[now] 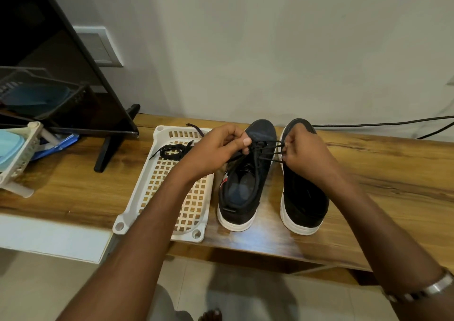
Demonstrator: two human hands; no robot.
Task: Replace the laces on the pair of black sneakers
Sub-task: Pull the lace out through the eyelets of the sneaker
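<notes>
Two black sneakers with white soles stand side by side on the wooden table, toes pointing away from me. The left sneaker (242, 188) carries a black lace (264, 148) through its front eyelets. My left hand (216, 148) pinches the lace above the toe, and my right hand (303, 152) pinches lace strands stretched out to the right side. The right sneaker (303, 197) sits partly behind my right hand, and I see no lace on it. A bundled black lace (172, 151) lies in the white plastic basket (137, 197) to the left.
A dark screen on a black stand (108, 148) rises at the back left. A white rack (22, 158) with blue items sits at the far left. A black cable (383, 124) runs along the wall behind the wooden table (393, 173). A dark purple lace end (196, 129) overhangs the basket rim.
</notes>
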